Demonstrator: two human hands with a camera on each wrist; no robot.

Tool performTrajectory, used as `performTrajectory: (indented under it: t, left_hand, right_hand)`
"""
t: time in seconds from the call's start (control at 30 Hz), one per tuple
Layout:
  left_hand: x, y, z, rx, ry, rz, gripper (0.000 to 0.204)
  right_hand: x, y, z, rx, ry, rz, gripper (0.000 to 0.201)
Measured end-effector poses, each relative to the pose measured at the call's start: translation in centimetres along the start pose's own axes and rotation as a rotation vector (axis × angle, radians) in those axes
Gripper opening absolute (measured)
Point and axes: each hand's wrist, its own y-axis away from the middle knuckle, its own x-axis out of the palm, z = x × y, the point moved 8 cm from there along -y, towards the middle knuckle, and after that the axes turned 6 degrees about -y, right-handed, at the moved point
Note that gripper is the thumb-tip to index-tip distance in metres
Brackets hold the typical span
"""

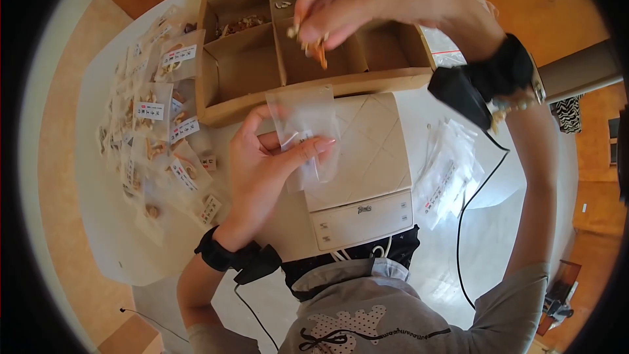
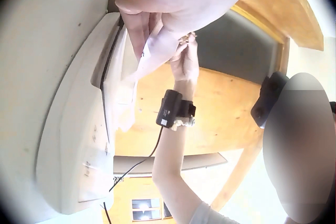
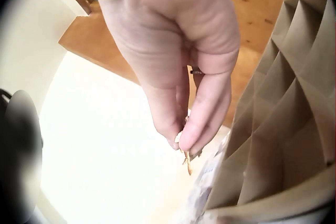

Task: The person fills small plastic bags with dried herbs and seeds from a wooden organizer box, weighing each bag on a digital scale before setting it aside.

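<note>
My left hand point(image 1: 259, 164) holds a small clear plastic bag point(image 1: 321, 115) with a printed label, pinched between thumb and fingers above a flat white device. In the left wrist view the bag point(image 2: 157, 53) hangs from the fingers. Over the compartment box, my right hand point(image 1: 357, 10) pinches a little bunch of dried orange-brown pieces point(image 1: 319, 52). The right wrist view shows these dried pieces point(image 3: 188, 163) sticking out below the thumb and fingertips, with the rest of the bunch hidden in the fingers.
A cardboard box point(image 1: 314, 83) with compartments stands at the back, some holding pale or reddish dried pieces. Many filled, labelled bags point(image 1: 151, 111) are spread at the left. Flat labelled bags point(image 1: 449, 174) lie at the right. The flat white device point(image 1: 362, 219) sits in front.
</note>
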Motion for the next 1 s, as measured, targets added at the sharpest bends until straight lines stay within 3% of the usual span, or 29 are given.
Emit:
performTrajectory:
  t: [0.07,0.1,0.33,0.6,0.7,0.8,0.9,1.0]
  left_hand:
    - [0.2,0.2,-0.2,0.013,-0.025,-0.001,0.044]
    - [0.4,0.3,-0.3,0.020,-0.038,0.001,0.045]
    - [0.6,0.3,-0.3,0.100,-0.074,0.019,0.052]
    - [0.2,0.3,-0.1,0.040,-0.050,-0.001,0.048]
    - [0.3,0.4,-0.1,0.031,-0.075,-0.008,0.038]
    - [0.4,0.4,-0.2,0.069,-0.083,0.045,0.042]
    - [0.9,0.5,-0.7,0.140,-0.066,0.081,0.038]
    - [1.1,0.5,-0.5,0.144,-0.011,0.123,0.034]
  right_hand:
    - [3.1,0.6,0.2,-0.153,0.287,-0.041,0.025]
    - [3.8,1.0,0.0,-0.003,0.371,-0.100,0.024]
    - [5.4,1.7,-0.9,-0.039,0.702,-0.107,0.013]
    - [7.4,3.2,2.0,-0.410,1.021,-0.284,0.010]
    - [6.7,3.0,2.8,-0.402,0.878,-0.223,0.010]
    - [6.8,2.3,0.4,-0.157,0.724,-0.129,0.013]
    - [7.1,2.3,-0.1,-0.238,0.819,-0.140,0.014]
    - [7.3,2.1,-0.8,-0.089,0.732,-0.052,0.014]
